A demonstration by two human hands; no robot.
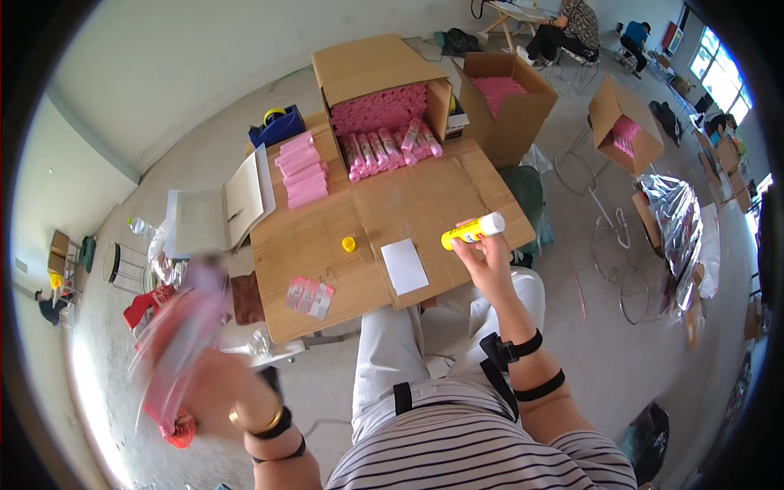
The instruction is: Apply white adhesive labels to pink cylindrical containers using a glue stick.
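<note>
My right hand (490, 257) is closed around a yellow glue stick (467, 233) with a white end, held above the right part of the table. My left hand (216, 388) is off the table's left side, smeared by motion. With it moves a blurred clear plastic bag (175, 347) with pink in it; the exact fingers are unclear. On the table (327, 216) stands a small yellow cap (349, 243). A white card (404, 267) lies near the front edge, left of my right hand. Pink-and-grey labels (310, 298) lie at the front left.
An open carton (380, 69) full of pink-wrapped tubes (388, 149) stands at the table's back. Flat pink packets (302, 170), a blue tape dispenser (278, 126) and an open folder (220, 214) are to the left. More cartons (510, 98) stand right. Other people sit farther off.
</note>
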